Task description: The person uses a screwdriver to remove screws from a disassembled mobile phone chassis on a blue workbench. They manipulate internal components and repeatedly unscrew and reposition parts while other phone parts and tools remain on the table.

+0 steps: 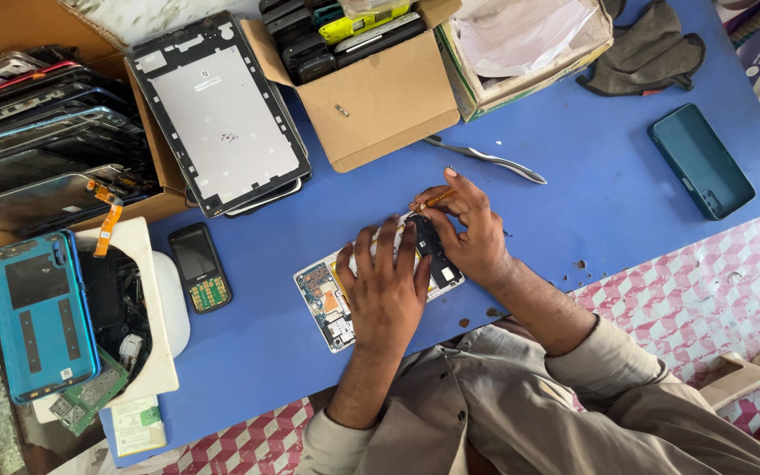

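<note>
On the blue bench (573, 176), the opened phone (327, 303) lies under the left hand (386, 286), fingers spread flat on it. The right hand (468, 230) pinches a small screwdriver (435, 200); a slip could gouge the circuit board.

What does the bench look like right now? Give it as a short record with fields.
Left hand: pressed flat on an opened phone
Right hand: holds a thin tool, tip toward the phone's upper end
Surface: blue table
Beside the phone: tweezers, keypad phone
Far side: tablet back, cardboard box of handsets, grey glove
Right side: teal cover
Left side: blue cover, stack of frames
</note>
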